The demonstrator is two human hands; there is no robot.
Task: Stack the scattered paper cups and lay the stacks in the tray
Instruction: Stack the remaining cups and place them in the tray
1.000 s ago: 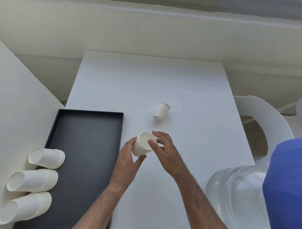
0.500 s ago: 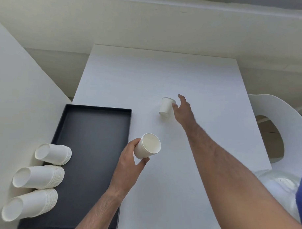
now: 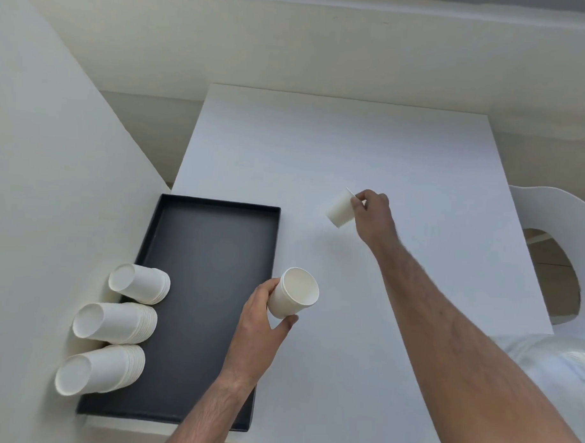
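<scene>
My left hand (image 3: 258, 316) grips a short stack of white paper cups (image 3: 293, 292) just right of the black tray (image 3: 214, 251), mouth facing up and away. My right hand (image 3: 372, 212) reaches to mid-table and pinches the rim of a single white cup (image 3: 340, 212), which is tilted and lifted off the table. Three stacks of cups lie on their sides along the tray's left edge: a short one at the back (image 3: 139, 283), a longer one in the middle (image 3: 115, 323) and another at the front (image 3: 98, 370).
The white table (image 3: 320, 149) runs back towards a wall. A white panel (image 3: 37, 179) stands on the left beside the tray. On the right are a white chair (image 3: 556, 230) and a clear plastic container (image 3: 551, 363).
My right hand left the stack, reached to the lone cup at mid-table, took its rim and tipped it up off the table. The left hand keeps holding the stack.
</scene>
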